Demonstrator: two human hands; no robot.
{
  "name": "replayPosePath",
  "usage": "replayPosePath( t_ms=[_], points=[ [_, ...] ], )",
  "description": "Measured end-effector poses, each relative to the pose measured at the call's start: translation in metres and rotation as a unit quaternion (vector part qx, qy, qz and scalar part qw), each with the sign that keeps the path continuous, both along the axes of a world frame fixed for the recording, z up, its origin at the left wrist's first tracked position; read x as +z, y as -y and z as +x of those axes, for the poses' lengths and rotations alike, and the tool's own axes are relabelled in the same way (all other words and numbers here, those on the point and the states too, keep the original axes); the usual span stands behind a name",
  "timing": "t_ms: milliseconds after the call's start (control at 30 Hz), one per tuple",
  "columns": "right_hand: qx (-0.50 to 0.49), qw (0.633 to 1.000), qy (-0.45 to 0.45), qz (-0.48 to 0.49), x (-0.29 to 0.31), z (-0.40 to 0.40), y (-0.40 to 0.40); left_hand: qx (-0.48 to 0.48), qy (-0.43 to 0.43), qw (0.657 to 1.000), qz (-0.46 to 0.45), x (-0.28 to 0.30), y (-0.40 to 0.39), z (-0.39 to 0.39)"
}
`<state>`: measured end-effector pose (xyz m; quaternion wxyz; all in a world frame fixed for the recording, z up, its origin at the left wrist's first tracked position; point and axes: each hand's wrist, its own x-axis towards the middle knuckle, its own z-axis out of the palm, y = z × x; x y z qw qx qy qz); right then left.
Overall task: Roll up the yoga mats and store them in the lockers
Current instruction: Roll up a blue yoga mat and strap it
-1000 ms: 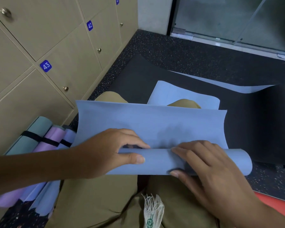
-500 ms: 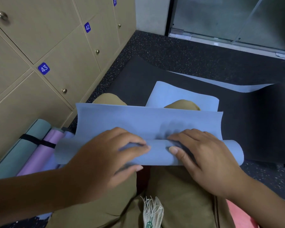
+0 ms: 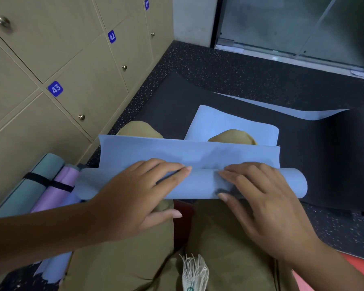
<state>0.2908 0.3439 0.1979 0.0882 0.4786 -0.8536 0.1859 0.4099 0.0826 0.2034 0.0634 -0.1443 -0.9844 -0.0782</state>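
Both hands (image 3: 198, 198) flat on blue mat (image 3: 193, 156)

Dark speckled floor (image 3: 229, 68) carries a black mat (image 3: 177, 106) and rolled mats (image 3: 51, 185) by the lockers (image 3: 72, 59)

Rolled mats (image 3: 40, 185) left of lap mat (image 3: 189, 158)

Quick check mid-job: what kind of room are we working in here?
Likely a gym or yoga studio locker area: numbered beige lockers line the wall, rolled teal and purple mats lie beside them, and the floor is dark speckled rubber.
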Motion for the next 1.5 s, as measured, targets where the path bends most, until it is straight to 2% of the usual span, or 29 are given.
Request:
replayPosePath(
  t_ms=[200, 500, 800, 1100, 1367, 1500],
  points=[
    [-0.026, 0.999, 0.000, 0.027, -0.012, 0.007, 0.002, 0.003, -0.003, 1.000, -0.010, 0.003, 0.008, -0.017],
    [-0.031, 0.998, 0.029, 0.035, -0.012, -0.024, 0.025, 0.000, -0.105, 0.994, -0.034, 0.005, -0.005, -0.010],
    [-0.030, 0.994, 0.022, 0.098, -0.012, -0.055, 0.041, 0.033, -0.066, 0.996, -0.054, -0.013, -0.003, -0.020],
    [-0.045, 0.998, -0.039, 0.005, -0.022, -0.049, 0.025, 0.057, -0.074, 0.995, -0.024, -0.025, 0.017, -0.059],
    [-0.075, 0.997, -0.018, -0.017, -0.037, -0.058, 0.034, 0.070, -0.060, 0.992, -0.083, -0.025, 0.029, -0.092],
    [-0.078, 0.997, -0.006, -0.020, -0.040, -0.070, 0.042, 0.058, -0.064, 0.982, -0.166, -0.019, 0.031, -0.103]
  ],
)
